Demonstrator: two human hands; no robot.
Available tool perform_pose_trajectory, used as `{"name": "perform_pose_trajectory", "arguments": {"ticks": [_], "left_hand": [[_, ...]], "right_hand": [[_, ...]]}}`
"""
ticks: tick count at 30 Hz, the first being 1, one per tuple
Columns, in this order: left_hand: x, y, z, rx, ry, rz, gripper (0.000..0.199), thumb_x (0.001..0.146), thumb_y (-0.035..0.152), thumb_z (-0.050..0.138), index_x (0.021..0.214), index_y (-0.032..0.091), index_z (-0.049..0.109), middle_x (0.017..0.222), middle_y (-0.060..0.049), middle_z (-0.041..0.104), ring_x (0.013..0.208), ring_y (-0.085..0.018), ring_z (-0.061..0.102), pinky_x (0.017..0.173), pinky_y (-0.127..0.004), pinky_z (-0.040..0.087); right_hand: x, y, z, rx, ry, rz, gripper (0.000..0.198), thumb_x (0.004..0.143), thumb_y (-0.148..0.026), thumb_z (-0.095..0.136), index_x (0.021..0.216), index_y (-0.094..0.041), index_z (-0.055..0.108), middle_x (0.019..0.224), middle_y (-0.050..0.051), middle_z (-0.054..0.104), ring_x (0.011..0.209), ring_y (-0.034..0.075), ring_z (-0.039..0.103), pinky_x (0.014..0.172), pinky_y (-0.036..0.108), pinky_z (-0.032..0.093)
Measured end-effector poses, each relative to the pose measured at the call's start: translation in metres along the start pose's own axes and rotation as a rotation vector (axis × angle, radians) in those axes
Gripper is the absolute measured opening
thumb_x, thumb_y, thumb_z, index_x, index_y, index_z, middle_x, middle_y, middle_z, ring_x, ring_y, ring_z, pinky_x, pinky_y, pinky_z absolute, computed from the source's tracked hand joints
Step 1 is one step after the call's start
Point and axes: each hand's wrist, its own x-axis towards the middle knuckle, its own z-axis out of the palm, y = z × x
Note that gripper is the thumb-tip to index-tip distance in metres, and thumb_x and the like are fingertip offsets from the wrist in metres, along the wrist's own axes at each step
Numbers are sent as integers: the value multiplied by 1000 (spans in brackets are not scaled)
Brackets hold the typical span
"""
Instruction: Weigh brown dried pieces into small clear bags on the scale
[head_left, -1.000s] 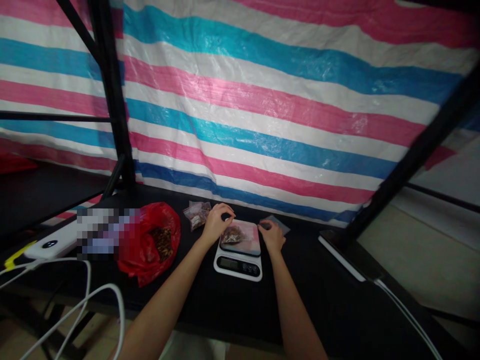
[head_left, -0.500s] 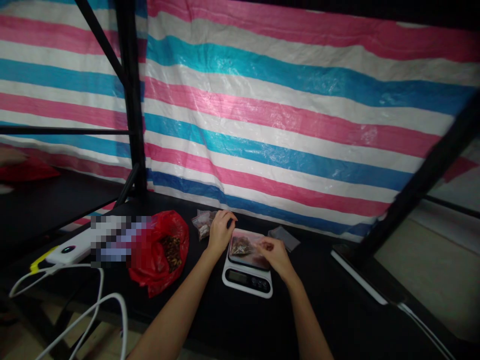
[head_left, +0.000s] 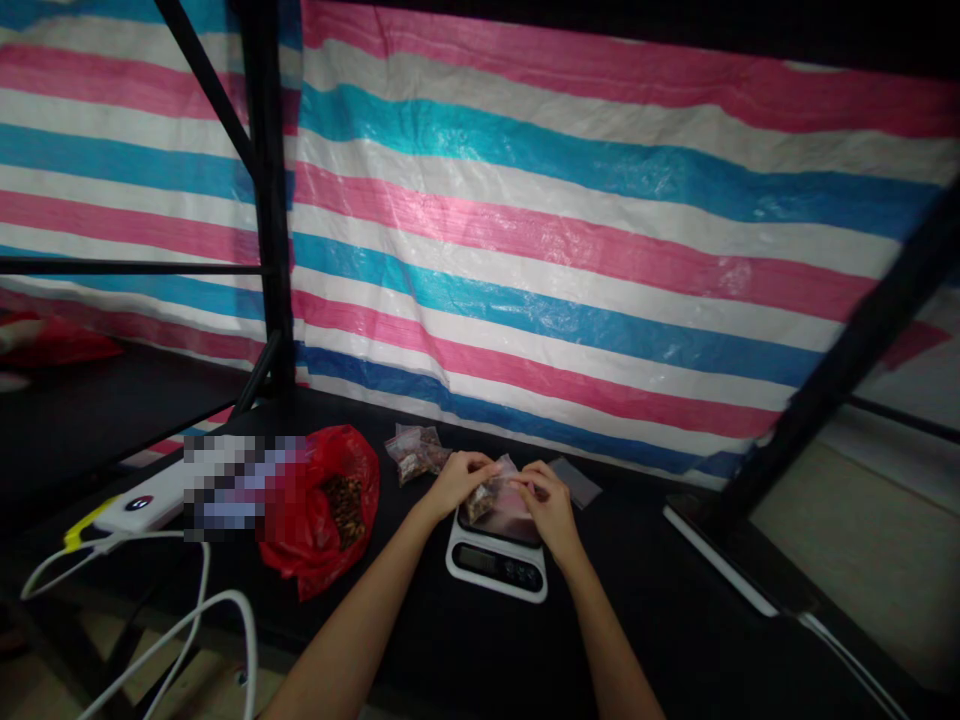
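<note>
A small clear zip bag (head_left: 480,505) with brown bits in its lower part is at the digital scale (head_left: 496,572), over the scale's dark plate. My left hand (head_left: 463,482) pinches the bag's upper edge from the left. From the right, my right hand (head_left: 546,500) has its fingers closed on the same bag's top edge. Left of the scale, an open red plastic bag (head_left: 315,530) holds loose brown pieces (head_left: 346,510). Filled small zip bags (head_left: 416,452) lie behind my left hand. Flat clear bags (head_left: 576,482) rest just beyond my right hand.
At left, a white power bank (head_left: 142,505) trails a white cable (head_left: 244,620). A black post (head_left: 266,200) rises at the table's back left. A white-edged dark device (head_left: 720,555) lies at right. Behind hangs a striped tarp (head_left: 562,260). Another red bag (head_left: 60,340) is at far left.
My left hand has moved from beside the filled bags to the bag on the scale and taken hold of its edge. The bag's top now stretches between both hands.
</note>
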Motion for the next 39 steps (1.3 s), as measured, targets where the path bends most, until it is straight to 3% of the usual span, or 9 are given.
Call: {"name": "perform_pose_trajectory", "arguments": {"ticks": [6,9,14,17,21,28,32,39], "left_hand": [[3,1,-1,-328,55,-87,31,60,38,70,74,10,66,71,-7,68,62,-15,60,61,-25,44],[2,4,-1,-393,55,-93,31,57,36,72,74,10,66,70,-7,67,61,-14,60,60,-23,44],[3,6,1,-364,82,-134,34,63,43,66,68,9,66,58,-5,65,51,-12,56,53,-23,43],[3,4,2,-313,91,-113,29,59,37,69,67,9,67,58,-5,65,52,-14,57,55,-25,45],[6,-6,3,-221,195,-86,20,62,29,67,69,11,67,60,-5,66,55,-14,58,56,-24,45],[10,-28,0,-130,199,-89,18,68,29,60,70,12,64,50,1,58,37,-8,46,39,-19,35],[7,-27,1,-55,258,-68,16,71,29,57,71,14,62,50,3,57,37,-7,45,41,-18,35],[8,-24,-1,-213,254,-70,22,70,34,58,75,12,63,48,3,56,35,-7,43,38,-19,33]], "right_hand": [[0,4,1,60,66,53,15,73,-35,58,72,-21,65,82,5,56,76,19,54,53,24,46],[1,7,3,153,79,136,16,72,-35,59,73,-20,62,75,4,57,72,18,56,53,26,48],[2,8,6,294,146,231,19,67,-37,63,73,-19,61,72,2,59,62,15,55,50,25,49],[4,7,7,337,197,247,22,65,-37,64,77,-19,61,71,2,58,59,14,53,48,24,48],[5,8,9,350,237,239,27,64,-34,65,86,-19,60,65,-1,57,59,13,53,49,23,46],[6,11,12,377,217,251,27,63,-35,66,84,-19,59,57,-3,59,53,14,55,55,26,45],[6,13,14,411,188,280,29,63,-36,67,85,-19,60,58,-2,61,55,15,57,55,26,47],[6,14,13,436,200,315,30,62,-36,68,85,-19,60,65,0,65,56,15,60,56,26,47]]}}
